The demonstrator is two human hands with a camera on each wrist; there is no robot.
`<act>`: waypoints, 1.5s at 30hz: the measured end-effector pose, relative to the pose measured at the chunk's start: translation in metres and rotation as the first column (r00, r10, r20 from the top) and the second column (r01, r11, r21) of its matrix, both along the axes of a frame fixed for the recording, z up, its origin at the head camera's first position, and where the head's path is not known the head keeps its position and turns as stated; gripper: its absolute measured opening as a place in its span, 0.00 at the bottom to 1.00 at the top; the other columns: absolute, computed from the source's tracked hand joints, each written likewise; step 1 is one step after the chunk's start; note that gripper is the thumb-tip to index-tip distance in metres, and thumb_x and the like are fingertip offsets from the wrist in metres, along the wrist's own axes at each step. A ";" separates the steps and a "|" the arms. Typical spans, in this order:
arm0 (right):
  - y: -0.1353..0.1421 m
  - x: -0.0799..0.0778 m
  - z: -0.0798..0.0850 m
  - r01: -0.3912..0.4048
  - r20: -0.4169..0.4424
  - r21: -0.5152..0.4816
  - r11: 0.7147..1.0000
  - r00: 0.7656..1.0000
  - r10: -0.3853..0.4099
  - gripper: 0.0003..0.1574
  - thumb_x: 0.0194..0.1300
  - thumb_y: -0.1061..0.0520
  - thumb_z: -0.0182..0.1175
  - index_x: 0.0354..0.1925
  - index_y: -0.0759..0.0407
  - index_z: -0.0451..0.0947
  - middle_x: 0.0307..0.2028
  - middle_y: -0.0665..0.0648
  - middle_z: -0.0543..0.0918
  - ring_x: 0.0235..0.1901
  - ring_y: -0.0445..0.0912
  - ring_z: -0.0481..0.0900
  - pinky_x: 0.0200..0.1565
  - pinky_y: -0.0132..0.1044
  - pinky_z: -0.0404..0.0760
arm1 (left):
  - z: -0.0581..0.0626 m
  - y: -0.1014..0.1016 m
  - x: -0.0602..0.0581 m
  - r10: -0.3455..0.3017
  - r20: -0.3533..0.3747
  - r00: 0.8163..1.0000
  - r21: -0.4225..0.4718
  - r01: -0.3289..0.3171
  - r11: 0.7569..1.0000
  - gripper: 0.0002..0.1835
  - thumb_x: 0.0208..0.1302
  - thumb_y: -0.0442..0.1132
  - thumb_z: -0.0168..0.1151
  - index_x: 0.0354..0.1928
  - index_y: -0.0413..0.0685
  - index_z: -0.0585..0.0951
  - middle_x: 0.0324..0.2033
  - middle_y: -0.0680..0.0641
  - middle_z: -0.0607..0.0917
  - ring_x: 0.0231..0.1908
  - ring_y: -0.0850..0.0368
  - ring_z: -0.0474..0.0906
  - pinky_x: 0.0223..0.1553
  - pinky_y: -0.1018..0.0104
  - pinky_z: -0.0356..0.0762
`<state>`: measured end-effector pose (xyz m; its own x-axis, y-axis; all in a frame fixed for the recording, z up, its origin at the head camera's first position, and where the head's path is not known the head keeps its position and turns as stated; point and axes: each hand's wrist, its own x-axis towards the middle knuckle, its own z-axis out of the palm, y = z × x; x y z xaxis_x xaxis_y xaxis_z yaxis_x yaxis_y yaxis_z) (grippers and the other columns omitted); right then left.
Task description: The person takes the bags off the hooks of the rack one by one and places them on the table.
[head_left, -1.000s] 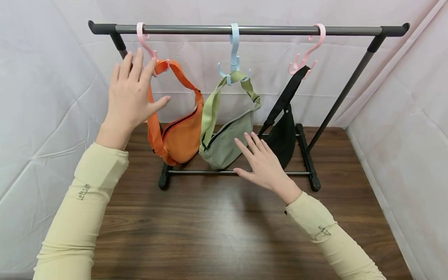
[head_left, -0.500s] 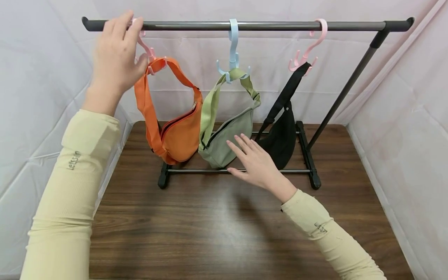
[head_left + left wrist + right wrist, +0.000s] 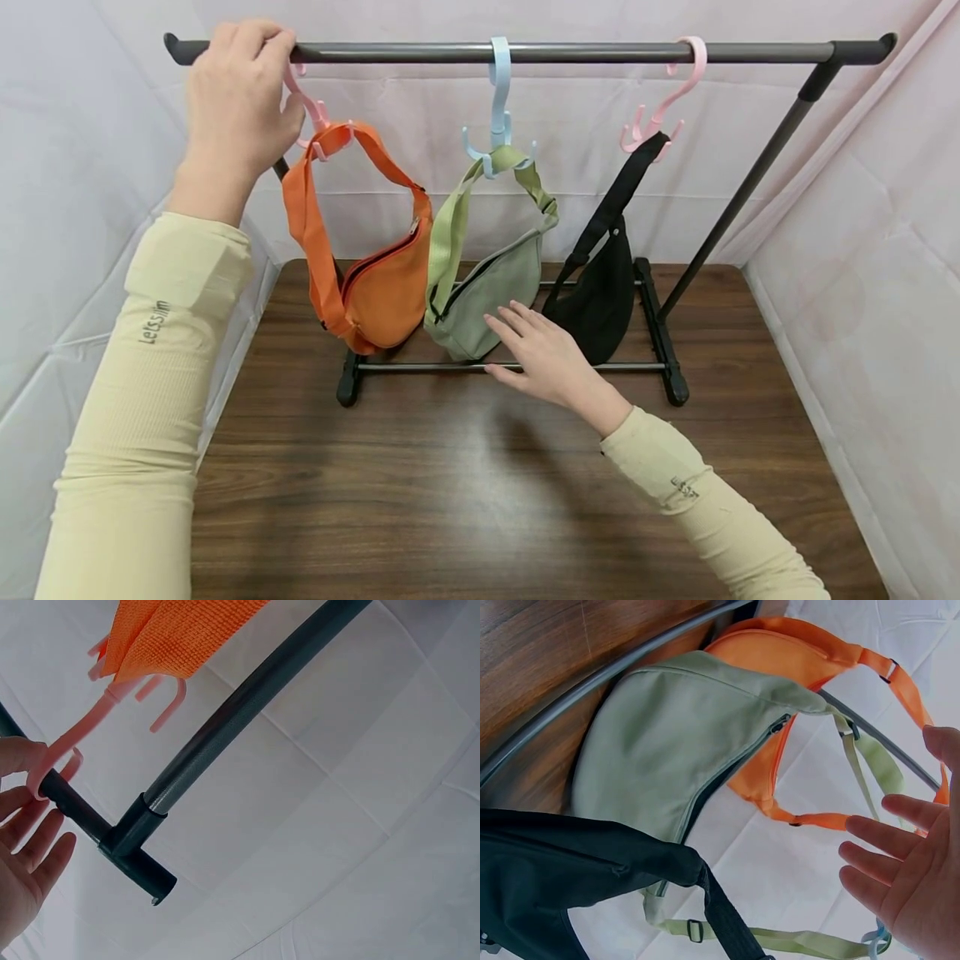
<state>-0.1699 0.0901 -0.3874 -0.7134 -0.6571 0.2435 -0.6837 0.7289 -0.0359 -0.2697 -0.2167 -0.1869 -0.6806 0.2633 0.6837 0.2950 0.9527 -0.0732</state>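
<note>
Pinching one of two pink hooks (image 3: 81,727): left hand (image 3: 236,100). Hovering near three bags (image 3: 497,290): right hand (image 3: 546,358) (spread wide).

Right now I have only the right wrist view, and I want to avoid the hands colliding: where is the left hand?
Observer: The left hand is up at the left end of the rack's top bar.
Operator: My picture doesn't show what holds the orange bag. What does it hang from?
Observer: The left pink hook, right where the left hand is.
Operator: And the black bag?
Observer: It hangs from the right pink hook, toward the bar's other end.
</note>
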 end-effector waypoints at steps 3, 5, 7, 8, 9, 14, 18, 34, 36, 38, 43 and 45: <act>-0.002 0.000 -0.001 -0.018 -0.023 0.002 1.000 1.000 0.018 0.36 0.62 0.39 0.54 0.61 0.58 0.67 0.58 0.62 0.72 0.62 0.54 0.65 0.61 0.44 0.67 | 0.001 0.000 0.001 -0.001 -0.011 1.000 0.003 0.001 1.000 0.18 0.63 0.32 0.46 0.53 0.33 0.73 0.51 0.37 0.75 0.51 0.40 0.68 0.48 0.45 0.72; -0.004 0.000 0.000 -0.033 -0.035 0.001 0.999 0.999 0.033 0.35 0.62 0.40 0.54 0.60 0.58 0.68 0.57 0.62 0.73 0.61 0.54 0.66 0.60 0.44 0.67 | 0.001 0.000 0.001 0.002 -0.007 1.000 0.006 -0.002 1.000 0.17 0.63 0.33 0.45 0.52 0.33 0.73 0.50 0.37 0.75 0.51 0.40 0.68 0.47 0.45 0.72; -0.007 -0.001 0.002 -0.050 -0.049 0.002 0.999 0.998 0.050 0.34 0.62 0.41 0.54 0.59 0.58 0.69 0.57 0.62 0.73 0.61 0.54 0.66 0.60 0.44 0.68 | 0.001 0.000 0.002 0.004 -0.004 1.000 0.006 -0.004 1.000 0.17 0.63 0.32 0.46 0.52 0.33 0.74 0.50 0.37 0.75 0.51 0.40 0.68 0.47 0.45 0.72; -0.008 -0.002 0.004 -0.060 -0.061 0.002 0.998 0.996 0.060 0.33 0.62 0.41 0.55 0.59 0.59 0.69 0.57 0.62 0.73 0.61 0.54 0.66 0.60 0.44 0.68 | 0.001 0.000 0.002 0.004 -0.001 1.000 0.006 -0.004 1.000 0.17 0.63 0.32 0.46 0.52 0.33 0.74 0.50 0.37 0.75 0.51 0.40 0.68 0.47 0.45 0.72; -0.010 -0.003 0.006 -0.072 -0.075 0.002 0.997 0.995 0.072 0.33 0.62 0.42 0.55 0.59 0.59 0.70 0.57 0.62 0.74 0.61 0.54 0.67 0.60 0.44 0.68 | 0.001 0.000 0.003 0.006 0.003 1.000 0.006 -0.006 1.000 0.17 0.63 0.32 0.46 0.52 0.33 0.74 0.50 0.37 0.75 0.51 0.40 0.68 0.47 0.45 0.72; -0.020 -0.010 0.024 -0.149 -0.187 -0.026 0.989 0.972 0.141 0.30 0.59 0.46 0.58 0.56 0.60 0.73 0.53 0.62 0.77 0.58 0.55 0.70 0.59 0.43 0.69 | 0.001 0.001 0.005 0.021 0.022 1.000 0.008 -0.022 1.000 0.18 0.63 0.33 0.46 0.52 0.33 0.74 0.50 0.38 0.75 0.52 0.41 0.67 0.49 0.47 0.71; -0.029 -0.018 0.047 -0.215 -0.287 -0.049 0.975 0.939 0.192 0.27 0.58 0.49 0.59 0.53 0.61 0.75 0.49 0.61 0.79 0.54 0.54 0.73 0.58 0.42 0.70 | 0.002 0.002 0.006 0.036 0.039 0.999 0.012 -0.037 0.999 0.18 0.63 0.33 0.46 0.54 0.34 0.73 0.51 0.38 0.74 0.53 0.42 0.66 0.51 0.48 0.71; -0.069 -0.060 0.118 -0.330 -0.409 -0.080 0.941 0.872 0.270 0.13 0.59 0.58 0.53 0.40 0.63 0.78 0.39 0.57 0.81 0.40 0.50 0.77 0.41 0.37 0.78 | 0.001 0.001 0.009 0.033 0.024 0.999 0.021 -0.034 0.999 0.19 0.64 0.35 0.45 0.55 0.33 0.72 0.51 0.37 0.74 0.52 0.42 0.66 0.50 0.47 0.72; -0.074 -0.065 0.124 -0.318 -0.392 -0.078 0.945 0.881 0.264 0.12 0.60 0.59 0.52 0.40 0.63 0.78 0.38 0.57 0.81 0.40 0.51 0.77 0.40 0.37 0.78 | 0.000 0.001 0.009 0.029 0.023 0.999 0.024 -0.029 0.999 0.19 0.64 0.35 0.45 0.54 0.33 0.72 0.51 0.37 0.74 0.52 0.41 0.66 0.50 0.47 0.72; -0.079 -0.072 0.131 -0.303 -0.371 -0.077 0.950 0.893 0.255 0.13 0.60 0.59 0.51 0.40 0.63 0.77 0.37 0.57 0.81 0.38 0.51 0.77 0.38 0.38 0.78 | 0.000 0.002 0.010 0.021 0.021 1.000 0.035 -0.021 0.999 0.19 0.64 0.35 0.45 0.54 0.33 0.73 0.51 0.37 0.74 0.52 0.41 0.66 0.50 0.48 0.72; -0.089 -0.091 0.148 -0.212 -0.279 -0.110 0.971 0.944 0.174 0.14 0.60 0.60 0.50 0.43 0.62 0.76 0.35 0.57 0.80 0.38 0.51 0.76 0.37 0.40 0.77 | 0.001 0.006 0.010 0.002 0.009 1.000 0.069 -0.003 0.998 0.18 0.63 0.36 0.47 0.52 0.34 0.74 0.49 0.36 0.75 0.51 0.41 0.67 0.52 0.49 0.71; -0.093 -0.099 0.154 -0.160 -0.233 -0.125 0.979 0.964 0.128 0.15 0.60 0.60 0.49 0.45 0.61 0.76 0.38 0.57 0.80 0.40 0.51 0.76 0.39 0.40 0.78 | 0.002 0.007 0.011 0.004 0.010 1.000 0.075 -0.005 0.997 0.19 0.64 0.37 0.46 0.53 0.34 0.74 0.49 0.36 0.76 0.52 0.42 0.67 0.53 0.50 0.71</act>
<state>-0.2690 -0.0026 -0.2331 -0.5310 -0.6965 0.4826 -0.7834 0.6206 0.0337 -0.2588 -0.2092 -0.1847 -0.6884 0.2086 0.6947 0.2914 0.9566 0.0014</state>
